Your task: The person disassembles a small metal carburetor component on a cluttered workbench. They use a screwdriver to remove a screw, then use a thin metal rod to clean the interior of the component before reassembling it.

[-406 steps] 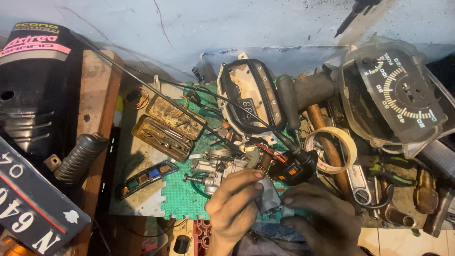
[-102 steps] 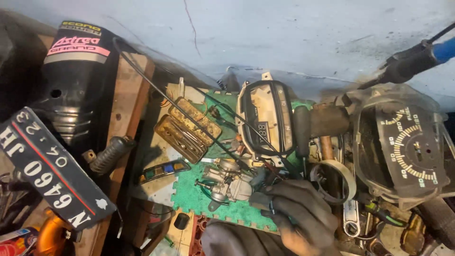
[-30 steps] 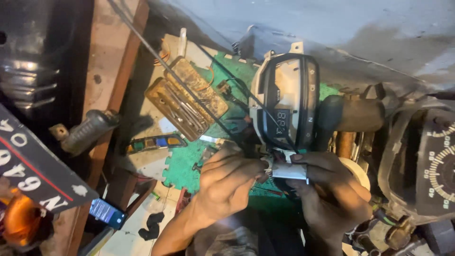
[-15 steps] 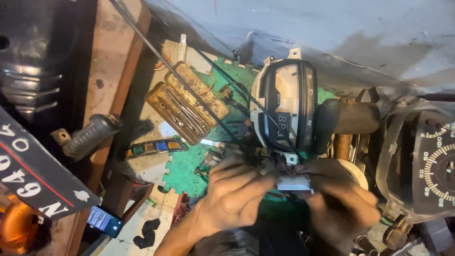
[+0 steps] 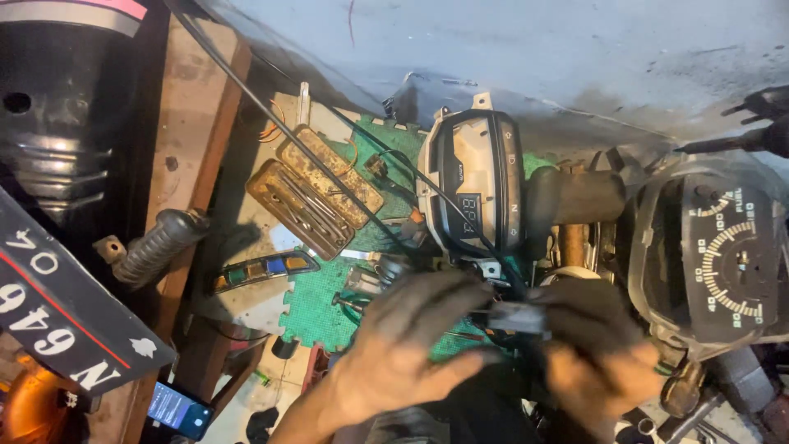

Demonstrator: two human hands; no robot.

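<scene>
— What do my hands hold?

— My left hand [image 5: 411, 345] and right hand [image 5: 600, 345] both pinch a small grey plug [image 5: 516, 316] between them, fingers closed on it. It sits near me, over the green mat [image 5: 316, 300].

— What is close by?

— Just past the plug lies a digital meter [image 5: 477, 185]. A round dial gauge [image 5: 723, 255] is on the right. An open rusty tool tin [image 5: 312, 193] rests far left of my hands.

Dim, uneven light falls brightest on the grey wall [image 5: 534, 49] toward 12 o'clock, the 9 o'clock edge sinks into shadow, and both motion-blurred hands smear softly near 6 o'clock.
</scene>
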